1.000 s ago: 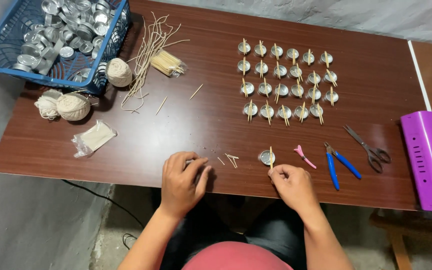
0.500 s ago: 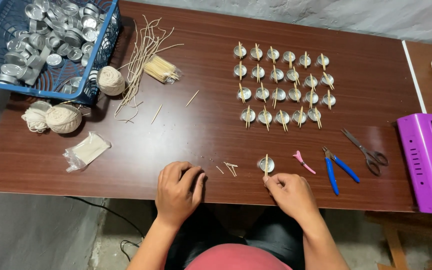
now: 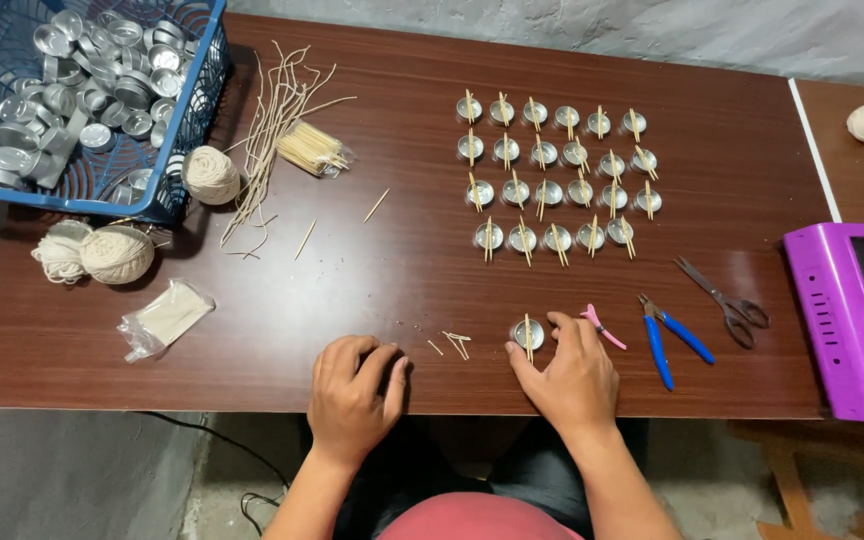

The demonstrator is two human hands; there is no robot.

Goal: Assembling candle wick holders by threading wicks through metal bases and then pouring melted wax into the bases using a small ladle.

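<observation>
- My right hand (image 3: 574,378) rests with fingers spread, thumb and fingertips touching a small metal cup (image 3: 527,334) at the near edge, a stick laid across it.
- My left hand (image 3: 354,395) lies flat, holding nothing.
- Far left, a blue basket (image 3: 184,120) holds many empty cups.
- Twenty-three filled cups (image 3: 552,185) stand in four rows.

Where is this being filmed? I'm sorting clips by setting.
Probably a small home craft workshop, perhaps for candle making: a wooden table bears rows of metal cups with sticks across them, a blue basket of empty cups, and string balls.
</observation>
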